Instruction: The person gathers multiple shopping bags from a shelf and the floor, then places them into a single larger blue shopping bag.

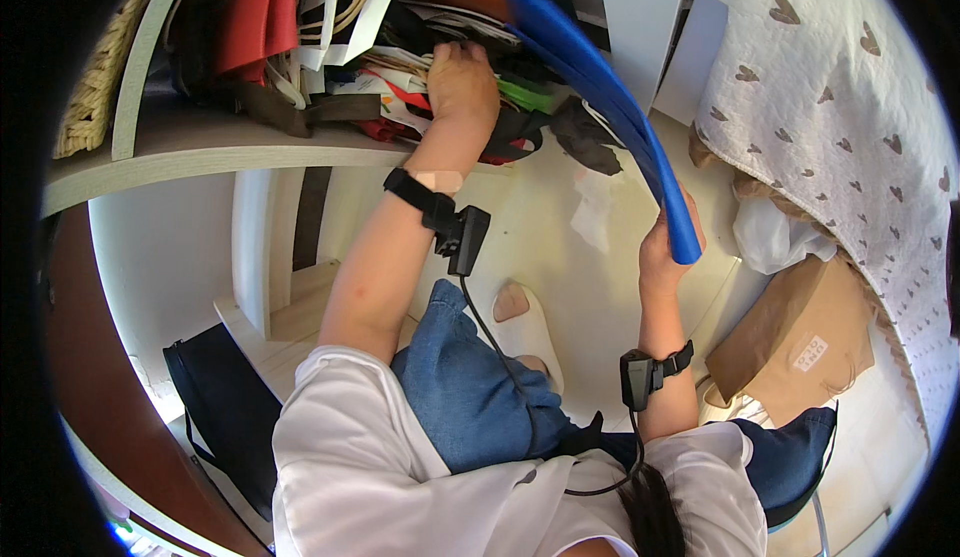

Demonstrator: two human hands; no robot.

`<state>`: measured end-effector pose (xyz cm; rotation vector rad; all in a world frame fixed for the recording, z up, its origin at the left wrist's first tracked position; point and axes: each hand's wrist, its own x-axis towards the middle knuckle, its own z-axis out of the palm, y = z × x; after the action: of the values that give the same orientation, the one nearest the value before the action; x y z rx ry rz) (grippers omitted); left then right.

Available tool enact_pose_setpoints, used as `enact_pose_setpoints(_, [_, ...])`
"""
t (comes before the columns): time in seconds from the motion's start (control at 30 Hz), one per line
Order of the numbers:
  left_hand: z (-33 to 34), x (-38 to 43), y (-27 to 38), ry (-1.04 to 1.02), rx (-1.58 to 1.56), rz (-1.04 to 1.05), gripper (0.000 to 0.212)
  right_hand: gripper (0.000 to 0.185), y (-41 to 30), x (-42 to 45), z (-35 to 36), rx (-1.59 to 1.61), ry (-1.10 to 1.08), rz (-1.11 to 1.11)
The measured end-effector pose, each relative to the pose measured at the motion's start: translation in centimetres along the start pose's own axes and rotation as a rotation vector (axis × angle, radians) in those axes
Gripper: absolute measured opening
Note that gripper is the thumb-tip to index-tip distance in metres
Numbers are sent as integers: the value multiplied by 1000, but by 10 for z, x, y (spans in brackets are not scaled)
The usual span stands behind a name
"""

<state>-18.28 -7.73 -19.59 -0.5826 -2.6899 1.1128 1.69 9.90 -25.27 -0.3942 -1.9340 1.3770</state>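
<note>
My right hand [673, 246] grips the lower end of a long, flat blue item [600, 69], a folder or folded bag, which curves up towards the shelf. My left hand [463, 84] reaches into a crammed pile of folded bags and papers on the shelf. Its fingertips are partly hidden among them, so a hold cannot be made out. Around it lie a green packet [526, 95], a dark strap [343, 108] and red and white bags. Further left stands a red bag [259, 17] beside a white bag handle [375, 13].
The wooden shelf edge [285, 156] runs below the pile. A dark cloth item [585, 137] lies on the floor near it. At right are a brown paper bag [799, 339], a white plastic bag [780, 234] and a heart-patterned cloth [840, 92]. A black bag [221, 407] stands at left.
</note>
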Motion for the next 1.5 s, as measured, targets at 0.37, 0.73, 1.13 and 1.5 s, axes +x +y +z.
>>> enact_pose_setpoints(0.37, [-5, 12, -7, 47, -179, -49, 28, 26, -3, 8, -2, 48, -40, -67])
enact_pose_setpoints(0.73, [-16, 26, 8, 16, -172, -149, 33, 25, -18, 28, 13, 126, -45, -144])
enact_pose_setpoints(1.13, [-2, 21, 11, -7, -160, -94, 38, 28, -14, 34, 36, 161, 99, -119])
enact_pose_setpoints(1.5, [-2, 20, 11, 115, -290, -141, 36, 29, 1, 18, 30, 61, 73, -77])
